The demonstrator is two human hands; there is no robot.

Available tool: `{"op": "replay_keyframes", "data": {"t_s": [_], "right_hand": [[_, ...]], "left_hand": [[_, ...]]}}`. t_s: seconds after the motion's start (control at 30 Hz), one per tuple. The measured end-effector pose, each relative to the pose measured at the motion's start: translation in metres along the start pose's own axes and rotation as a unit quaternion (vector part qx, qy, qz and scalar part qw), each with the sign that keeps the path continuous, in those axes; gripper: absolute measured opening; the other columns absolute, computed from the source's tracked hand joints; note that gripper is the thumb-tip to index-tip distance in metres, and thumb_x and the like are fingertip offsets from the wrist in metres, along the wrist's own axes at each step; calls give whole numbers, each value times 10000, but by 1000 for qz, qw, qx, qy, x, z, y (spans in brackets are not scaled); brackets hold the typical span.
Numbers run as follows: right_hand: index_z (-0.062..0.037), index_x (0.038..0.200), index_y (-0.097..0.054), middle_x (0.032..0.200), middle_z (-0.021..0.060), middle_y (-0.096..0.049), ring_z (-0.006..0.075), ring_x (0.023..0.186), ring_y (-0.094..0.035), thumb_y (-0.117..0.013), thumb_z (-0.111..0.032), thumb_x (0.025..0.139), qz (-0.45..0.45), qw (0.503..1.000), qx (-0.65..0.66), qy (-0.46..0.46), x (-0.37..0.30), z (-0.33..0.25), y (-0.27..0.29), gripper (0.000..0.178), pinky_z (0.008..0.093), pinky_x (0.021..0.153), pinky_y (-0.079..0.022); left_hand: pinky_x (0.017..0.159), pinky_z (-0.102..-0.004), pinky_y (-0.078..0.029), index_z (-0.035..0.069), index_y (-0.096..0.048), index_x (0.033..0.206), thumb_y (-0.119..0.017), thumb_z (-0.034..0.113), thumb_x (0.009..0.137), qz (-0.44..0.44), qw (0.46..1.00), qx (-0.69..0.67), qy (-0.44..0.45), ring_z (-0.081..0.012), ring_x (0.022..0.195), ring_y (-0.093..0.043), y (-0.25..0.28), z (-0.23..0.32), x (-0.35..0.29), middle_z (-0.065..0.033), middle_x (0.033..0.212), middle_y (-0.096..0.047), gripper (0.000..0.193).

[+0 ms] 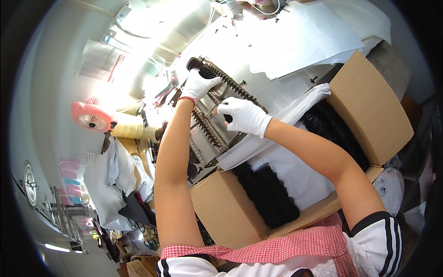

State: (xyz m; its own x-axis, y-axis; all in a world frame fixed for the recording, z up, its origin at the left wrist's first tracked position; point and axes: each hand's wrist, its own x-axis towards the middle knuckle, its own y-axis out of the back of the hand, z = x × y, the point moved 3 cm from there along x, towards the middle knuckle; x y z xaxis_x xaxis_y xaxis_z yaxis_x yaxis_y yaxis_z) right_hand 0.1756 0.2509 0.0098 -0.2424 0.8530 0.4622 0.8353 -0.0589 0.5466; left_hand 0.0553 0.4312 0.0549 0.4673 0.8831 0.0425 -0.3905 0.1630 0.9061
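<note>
My left hand (200, 86), in a white glove, is at the far end of a metal rack (221, 94) with notched, spring-like rails. Its fingers close round a short row of black ring-shaped pieces (208, 73). My right hand (247, 116), also gloved but with bare fingertips showing, is curled in a pinch above the rack's right side. A small black piece (228, 118) shows between its thumb and fingers; its exact kind is hidden. Below lies an open cardboard box (230, 210), with rows of black ridged pieces (267, 194) on white paper inside.
White paper sheets (304, 41) cover part of the metal table at the upper right. A box flap (374, 108) stands up on the right. More black pieces (334, 131) lie at the box's far side. A pink fan (92, 117) and yellow tape rolls (129, 127) are at left.
</note>
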Motion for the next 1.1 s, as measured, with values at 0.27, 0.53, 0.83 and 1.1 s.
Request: {"op": "replay_keyframes", "data": {"t_s": [0.27, 0.53, 0.83, 1.1], "right_hand": [[-203, 1191, -666, 1069, 77, -662, 278, 984, -644, -741, -96, 719, -80, 996, -14, 25, -2, 2, 6, 490, 392, 888, -538], [-177, 1225, -630, 1176, 107, -613, 301, 1039, -633, -776, -133, 743, 46, 995, 38, -82, -2, -3, 5, 505, 400, 938, -525], [-24, 1454, -352, 1436, 348, -323, 448, 1321, -434, -931, -326, 589, 160, 982, 54, -85, 20, -12, -1, 1084, 413, 1077, -451], [24, 1360, -427, 1262, 226, -526, 360, 1271, -461, -785, -221, 708, 123, 989, 75, -29, 19, -16, 0, 783, 401, 1059, -453]], "left_hand": [[446, -305, -447, -17, -638, 922, -736, 247, 843, -122, 988, -28, 89, -167, 505, -557, -18, 16, 8, -74, 699, -631, 293], [870, -490, -524, -43, -540, 1186, -600, 194, 865, -5, 926, 376, 31, -451, 993, -664, 4, 43, -11, -294, 985, -687, 403], [849, -485, -522, -27, -526, 1165, -541, 220, 858, -92, 992, 69, 46, -441, 920, -670, 17, 61, -93, -292, 959, -678, 394], [944, -342, -494, -8, -443, 1393, -517, 215, 915, -246, 953, -145, 104, -221, 1108, -586, 16, 54, -101, -115, 1194, -602, 533]]}}
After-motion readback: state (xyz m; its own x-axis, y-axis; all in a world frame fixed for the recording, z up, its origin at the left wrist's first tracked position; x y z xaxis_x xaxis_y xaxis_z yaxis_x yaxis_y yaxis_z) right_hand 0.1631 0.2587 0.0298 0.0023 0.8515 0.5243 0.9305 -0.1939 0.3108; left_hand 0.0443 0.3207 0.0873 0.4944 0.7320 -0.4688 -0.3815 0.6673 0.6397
